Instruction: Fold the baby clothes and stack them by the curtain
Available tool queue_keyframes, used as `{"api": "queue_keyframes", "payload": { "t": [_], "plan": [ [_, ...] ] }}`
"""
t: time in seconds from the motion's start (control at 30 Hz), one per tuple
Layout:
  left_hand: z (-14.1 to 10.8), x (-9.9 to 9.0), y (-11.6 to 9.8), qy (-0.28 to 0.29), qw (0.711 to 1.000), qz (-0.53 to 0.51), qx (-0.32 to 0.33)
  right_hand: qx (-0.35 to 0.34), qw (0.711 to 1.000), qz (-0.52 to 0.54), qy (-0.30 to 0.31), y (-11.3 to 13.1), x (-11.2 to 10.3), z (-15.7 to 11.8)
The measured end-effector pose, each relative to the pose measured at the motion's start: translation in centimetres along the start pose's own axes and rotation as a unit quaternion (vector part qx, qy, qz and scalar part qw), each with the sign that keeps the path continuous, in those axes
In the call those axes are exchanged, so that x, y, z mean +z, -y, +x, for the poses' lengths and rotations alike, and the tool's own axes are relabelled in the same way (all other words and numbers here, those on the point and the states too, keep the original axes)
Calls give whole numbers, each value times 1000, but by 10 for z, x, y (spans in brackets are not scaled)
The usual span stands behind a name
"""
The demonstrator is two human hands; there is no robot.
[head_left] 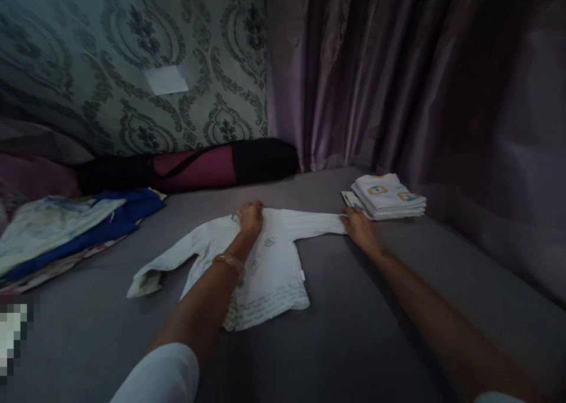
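A small white long-sleeved shirt (278,261) lies spread on the grey bed surface, with small printed drawings on its front and lines of writing along the hem. At its neckline, my left hand (251,217) has its fingers curled onto the cloth, and my forearm covers part of the front. My right hand (360,229) pinches the cuff of the sleeve on the right, which is stretched out straight. The other sleeve (170,258) bends down to the left, its cuff slightly gaping.
Folded white cloths with a coloured print (389,194) are stacked just beyond my right hand. Blue and patterned clothes (88,226) lie at the left. A long black and maroon bag (198,167) rests along the wall. Purple curtains (354,85) hang behind on the right.
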State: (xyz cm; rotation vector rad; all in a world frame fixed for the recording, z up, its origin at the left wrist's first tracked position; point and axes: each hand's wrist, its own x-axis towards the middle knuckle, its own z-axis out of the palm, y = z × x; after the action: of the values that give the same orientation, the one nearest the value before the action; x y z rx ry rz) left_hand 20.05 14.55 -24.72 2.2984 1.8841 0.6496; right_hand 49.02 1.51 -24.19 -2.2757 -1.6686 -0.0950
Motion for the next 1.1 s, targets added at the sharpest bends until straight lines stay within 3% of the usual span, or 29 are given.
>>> {"api": "queue_keyframes", "payload": {
  "t": [0.17,0.23,0.33,0.4,0.47,0.63,0.87,1.0,1.1],
  "plan": [
    [-2,-6,-2,50,998,29,8,25,998,-41,30,-3,2,2],
    [-2,-9,-8,35,998,45,27,22,999,-23,29,-3,3,6],
    [-5,-6,-21,13,986,-2,165,38,998,40,21,-4,3,15],
    [-9,4,-29,44,956,-69,283,64,995,77,7,-4,1,20],
    [-15,17,-36,78,928,-114,346,75,993,95,-8,-5,-3,24],
    [-31,36,-41,114,943,-68,306,35,998,34,-34,-5,-5,17],
    [-42,25,-48,145,950,15,276,32,995,-89,28,2,-4,3],
    [-43,26,-50,144,950,27,276,10,995,-101,2,32,-15,0],
    [-43,26,-49,142,951,24,274,-102,994,-32,22,70,-7,-6]
  ]
}}
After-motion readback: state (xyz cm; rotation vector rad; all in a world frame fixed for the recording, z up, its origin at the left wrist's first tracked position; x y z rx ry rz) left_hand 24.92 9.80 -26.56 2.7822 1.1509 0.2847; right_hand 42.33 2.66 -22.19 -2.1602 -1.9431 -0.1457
